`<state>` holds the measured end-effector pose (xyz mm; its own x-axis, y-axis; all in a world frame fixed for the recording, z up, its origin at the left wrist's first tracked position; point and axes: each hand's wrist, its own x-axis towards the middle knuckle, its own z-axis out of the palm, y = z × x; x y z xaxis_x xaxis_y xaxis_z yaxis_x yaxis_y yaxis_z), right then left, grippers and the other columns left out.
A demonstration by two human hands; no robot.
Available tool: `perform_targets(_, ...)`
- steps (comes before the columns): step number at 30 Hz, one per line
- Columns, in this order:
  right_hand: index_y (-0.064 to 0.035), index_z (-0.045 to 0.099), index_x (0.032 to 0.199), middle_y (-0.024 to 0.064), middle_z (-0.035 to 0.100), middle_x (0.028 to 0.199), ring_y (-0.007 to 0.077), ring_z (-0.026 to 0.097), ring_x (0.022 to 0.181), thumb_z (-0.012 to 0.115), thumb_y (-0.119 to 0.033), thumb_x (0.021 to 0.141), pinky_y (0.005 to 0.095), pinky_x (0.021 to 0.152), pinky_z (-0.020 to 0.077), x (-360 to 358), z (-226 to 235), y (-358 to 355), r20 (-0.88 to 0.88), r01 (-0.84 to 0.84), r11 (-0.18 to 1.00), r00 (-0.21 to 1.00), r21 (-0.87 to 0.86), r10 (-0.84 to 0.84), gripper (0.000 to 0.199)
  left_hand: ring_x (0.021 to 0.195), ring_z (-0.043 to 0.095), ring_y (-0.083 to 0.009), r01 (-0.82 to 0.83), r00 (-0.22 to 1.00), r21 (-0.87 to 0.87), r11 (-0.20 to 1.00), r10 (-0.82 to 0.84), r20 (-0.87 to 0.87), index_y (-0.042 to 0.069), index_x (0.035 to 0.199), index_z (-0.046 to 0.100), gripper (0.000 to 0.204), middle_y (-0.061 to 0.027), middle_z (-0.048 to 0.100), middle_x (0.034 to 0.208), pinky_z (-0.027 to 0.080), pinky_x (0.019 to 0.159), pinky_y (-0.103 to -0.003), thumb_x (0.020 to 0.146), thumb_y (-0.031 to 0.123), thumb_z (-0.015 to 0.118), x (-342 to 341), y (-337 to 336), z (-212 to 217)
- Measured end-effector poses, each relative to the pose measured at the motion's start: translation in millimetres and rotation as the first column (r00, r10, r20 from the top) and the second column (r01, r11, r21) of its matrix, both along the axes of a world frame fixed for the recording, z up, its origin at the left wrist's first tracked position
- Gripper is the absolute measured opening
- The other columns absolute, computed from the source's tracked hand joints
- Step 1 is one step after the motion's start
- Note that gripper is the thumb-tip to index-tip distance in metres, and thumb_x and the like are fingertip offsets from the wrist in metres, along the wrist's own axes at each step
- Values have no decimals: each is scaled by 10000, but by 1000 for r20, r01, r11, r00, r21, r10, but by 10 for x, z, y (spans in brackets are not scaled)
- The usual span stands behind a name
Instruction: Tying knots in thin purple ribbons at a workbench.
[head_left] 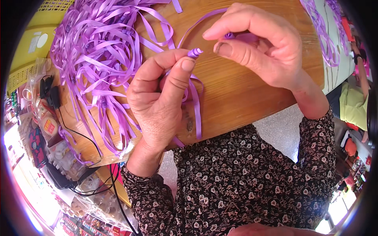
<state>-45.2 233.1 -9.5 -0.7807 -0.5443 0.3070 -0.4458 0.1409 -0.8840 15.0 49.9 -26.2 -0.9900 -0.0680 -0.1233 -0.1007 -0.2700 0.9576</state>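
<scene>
Yellow basket, black corded adapter

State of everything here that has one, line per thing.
Left hand: pinching, thumb against forefinger.
Ribbon roll: coiled, gripped by left hand.
Right hand: curled, thumb and forefinger tips apart.
Purple coil: rolled, partly hidden by right hand.
Ribbon pile: loose, tangled.
Sleeves: ending short of wrists.

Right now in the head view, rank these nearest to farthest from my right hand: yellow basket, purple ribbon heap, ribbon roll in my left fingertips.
1. Ribbon roll: just left of the right hand, held by the left hand.
2. Ribbon heap: farther left, on the table.
3. Yellow basket: far left, beyond the heap.
</scene>
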Motion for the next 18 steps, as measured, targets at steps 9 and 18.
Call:
perform_targets(9,3,623,929,111,605,820,243,605,712,647,13,765,290,596,467,23,310,19,-61,-6,988,998,152,15,166,681,567,-57,83,997,-52,995,-83,-3,-2,979,618,117,-30,640,823,486,605,-190,872,42,597,6,-28,-42)
perform_targets(18,-13,581,863,95,567,766,222,581,662,620,1,783,275,547,446,77,206,-8,-170,79,996,983,42,-71,90,672,546,-50,125,992,23,992,-124,-18,5,1001,620,140,-22,631,834,477,584,-191,863,27,602,-4,-30,-86)
